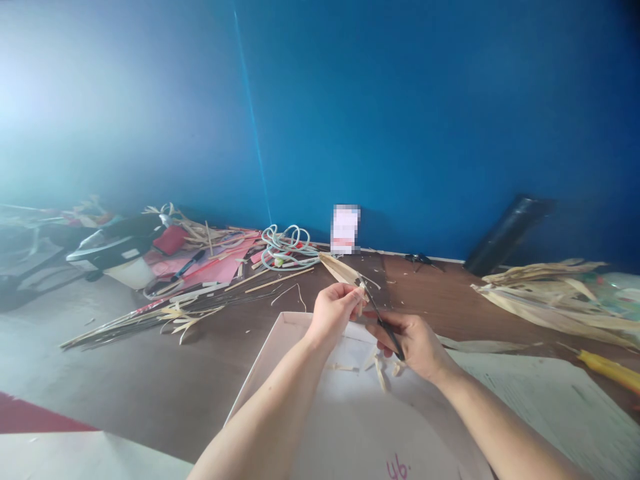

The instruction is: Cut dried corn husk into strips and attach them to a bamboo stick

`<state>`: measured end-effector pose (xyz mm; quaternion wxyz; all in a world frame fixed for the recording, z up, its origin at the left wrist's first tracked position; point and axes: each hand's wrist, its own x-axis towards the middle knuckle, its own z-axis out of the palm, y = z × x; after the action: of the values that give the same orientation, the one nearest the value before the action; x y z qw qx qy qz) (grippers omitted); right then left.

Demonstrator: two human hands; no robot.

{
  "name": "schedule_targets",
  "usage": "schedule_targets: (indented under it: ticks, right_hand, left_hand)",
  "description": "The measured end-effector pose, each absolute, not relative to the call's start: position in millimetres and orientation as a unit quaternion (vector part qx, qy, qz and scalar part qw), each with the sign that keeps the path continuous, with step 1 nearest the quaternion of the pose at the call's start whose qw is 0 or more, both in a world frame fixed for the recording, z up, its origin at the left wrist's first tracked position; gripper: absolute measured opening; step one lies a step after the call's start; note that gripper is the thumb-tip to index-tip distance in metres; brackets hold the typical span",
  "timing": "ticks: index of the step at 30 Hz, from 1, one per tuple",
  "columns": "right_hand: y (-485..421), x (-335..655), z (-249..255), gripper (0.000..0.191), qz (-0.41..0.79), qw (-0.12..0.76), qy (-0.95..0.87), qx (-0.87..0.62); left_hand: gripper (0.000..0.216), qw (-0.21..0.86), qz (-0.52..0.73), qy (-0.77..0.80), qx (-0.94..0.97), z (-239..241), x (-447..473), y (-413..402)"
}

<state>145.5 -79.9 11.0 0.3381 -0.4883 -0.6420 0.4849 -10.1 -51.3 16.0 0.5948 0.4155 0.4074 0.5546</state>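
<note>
Dried leaf [340, 269], pale and tapering to a point, was held up above the counter [150, 373] in your left hand [334, 312], its tip angled away toward the blue wall. The fingers [353, 293] of that hand were closed around its near end. Your right hand [415, 343] gripped a pair of black scissors [383, 320], its fingers wrapped around the handles and the blades reaching up to the leaf just beside your left thumb. Whether the blades were parted or shut could not be told.

Both hands worked over a shallow white box [280, 360], where a few pale trimmings [381, 373] lay on the bottom below your right hand. A pile of dried husks [545, 293] lay on the counter to your right, well apart from the box. To your left lay a bundle of thin sticks [150, 317], with sheets of pink paper [215, 267], a coiled cable [287, 247] and an iron [117, 250] farther back near the wall.
</note>
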Motion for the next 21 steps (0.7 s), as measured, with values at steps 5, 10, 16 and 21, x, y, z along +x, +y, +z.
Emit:
schedule_targets:
  ticks: [5,10,16,21]
  right_hand:
    - [-80.2,145.6,11.0,0.045,0.475,0.329,-0.644,-0.501]
    - [-79.4,146.6,9.4,0.043,0.472,0.332,-0.648,-0.497]
    - [-79.7,146.2,9.9,0.042,0.479,0.33,-0.641,-0.5]
    - [-79.2,145.0,8.9,0.045,0.481,0.337,-0.629,-0.509]
  left_hand:
    - [0.028,0.595,0.556,0.406,0.416,14.1,-9.9,-50.3]
    - [0.028,0.592,0.555,0.409,0.417,12.7,-9.7,-49.8]
    - [0.03,0.589,0.559,0.402,0.423,10.4,-10.4,-49.5]
    - [0.031,0.584,0.561,0.406,0.424,10.7,-10.5,-49.5]
